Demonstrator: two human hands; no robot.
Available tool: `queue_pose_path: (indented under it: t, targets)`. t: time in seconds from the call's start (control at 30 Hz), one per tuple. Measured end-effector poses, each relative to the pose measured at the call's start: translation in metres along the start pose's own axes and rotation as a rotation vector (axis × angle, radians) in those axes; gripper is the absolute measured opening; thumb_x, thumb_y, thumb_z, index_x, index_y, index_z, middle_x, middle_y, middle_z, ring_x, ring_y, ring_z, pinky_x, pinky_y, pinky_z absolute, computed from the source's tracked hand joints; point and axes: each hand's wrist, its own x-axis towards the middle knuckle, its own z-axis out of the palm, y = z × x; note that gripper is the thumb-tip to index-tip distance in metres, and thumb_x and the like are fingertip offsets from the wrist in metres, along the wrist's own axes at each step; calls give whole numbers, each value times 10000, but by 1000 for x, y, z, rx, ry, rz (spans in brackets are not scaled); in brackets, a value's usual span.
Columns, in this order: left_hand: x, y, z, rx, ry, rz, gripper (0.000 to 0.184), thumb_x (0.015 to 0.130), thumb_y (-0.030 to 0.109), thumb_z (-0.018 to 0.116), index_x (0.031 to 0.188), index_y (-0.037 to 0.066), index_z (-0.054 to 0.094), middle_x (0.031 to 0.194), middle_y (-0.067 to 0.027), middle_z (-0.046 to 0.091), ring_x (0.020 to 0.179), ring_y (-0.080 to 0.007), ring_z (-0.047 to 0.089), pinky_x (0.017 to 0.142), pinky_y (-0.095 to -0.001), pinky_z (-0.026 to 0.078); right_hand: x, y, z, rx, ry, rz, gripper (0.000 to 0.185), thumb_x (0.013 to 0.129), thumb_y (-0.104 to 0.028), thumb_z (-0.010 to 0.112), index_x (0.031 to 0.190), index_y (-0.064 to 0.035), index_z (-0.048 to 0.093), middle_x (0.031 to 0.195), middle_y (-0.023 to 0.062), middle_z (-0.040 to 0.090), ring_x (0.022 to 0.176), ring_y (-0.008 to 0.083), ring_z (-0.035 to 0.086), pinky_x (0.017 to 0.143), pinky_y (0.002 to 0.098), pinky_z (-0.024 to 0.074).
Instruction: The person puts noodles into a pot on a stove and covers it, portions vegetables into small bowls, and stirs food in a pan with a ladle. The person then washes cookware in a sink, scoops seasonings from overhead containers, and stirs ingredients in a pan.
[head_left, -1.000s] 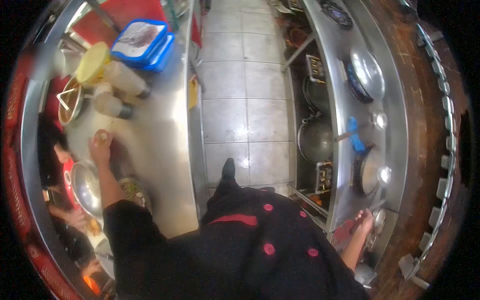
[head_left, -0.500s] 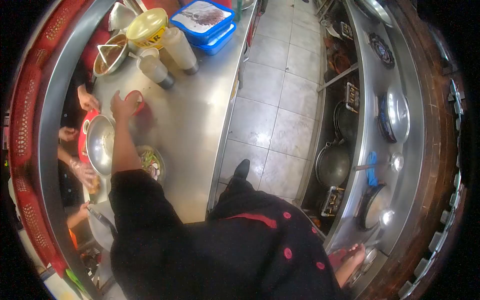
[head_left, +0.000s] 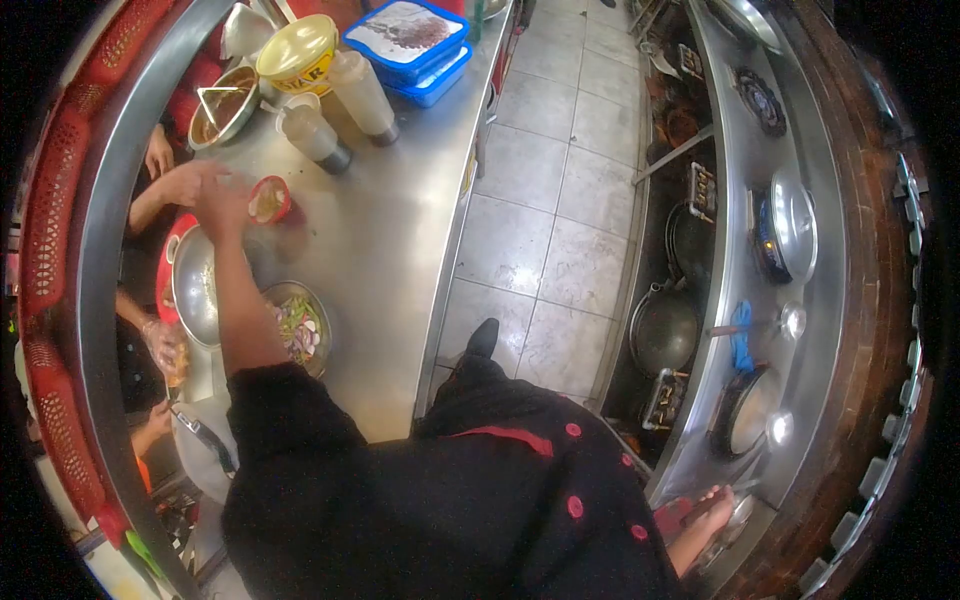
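Note:
My left hand (head_left: 222,195) is over the left counter, its fingers smeared by motion, close to or touching a co-worker's hand (head_left: 180,186). A small red cup (head_left: 268,200) with pale contents stands on the counter just right of it. Under my forearm are a steel bowl (head_left: 197,290) and a bowl of cut vegetables (head_left: 301,330), both partly covered. My right hand (head_left: 712,514) is low at the right, by the stove edge, with its fingers curled. A metal piece (head_left: 745,486) shows beside it; what the fingers hold is unclear.
Squeeze bottles (head_left: 318,135), a yellow tub (head_left: 298,55) and blue-lidded containers (head_left: 408,40) stand at the counter's far end. A co-worker's gloved hand (head_left: 164,345) is at the left. On the right are a wok (head_left: 665,332), a lidded pan (head_left: 795,225) and a ladle (head_left: 791,322).
My left hand has let go of the red cup and moved left and slightly up to the co-worker's hand, which has come in over the counter. My right hand has barely moved.

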Motion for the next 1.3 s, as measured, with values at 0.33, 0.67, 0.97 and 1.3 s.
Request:
queue_pose_path:
  t: [0.33,0.67,0.97,1.3]
  targets:
    - [-91,139,-58,-500,218,321,207,870,163,636,925,-37,630,873,-157,655,800,-256,613,753,-371,497,-68,-19,30,-77,145,13,247,929,-297,522,1069,-101,576,696,12,514,571,133,454,537,281,368]
    - [-371,441,-32,-860,-668,1074,89,854,103,647,850,16,631,809,-120,616,716,-249,579,681,-344,475,23,62,-51,-516,199,-349,493,842,-156,579,1311,-9,534,908,166,682,748,242,646,705,325,503]
    - [-754,566,-131,-909,-1201,2303,324,758,267,714,1011,82,630,1023,-138,618,991,-331,573,823,-464,470,28,26,-117,285,-278,1,524,875,-88,528,1379,15,430,728,65,610,482,125,542,426,264,434]
    - [-928,597,-165,-964,-2384,2095,90,847,168,608,801,99,643,732,-83,647,707,-220,633,647,-353,504,-9,0,-184,319,-284,45,477,880,-69,525,1354,-26,491,698,51,586,470,117,525,441,269,431]
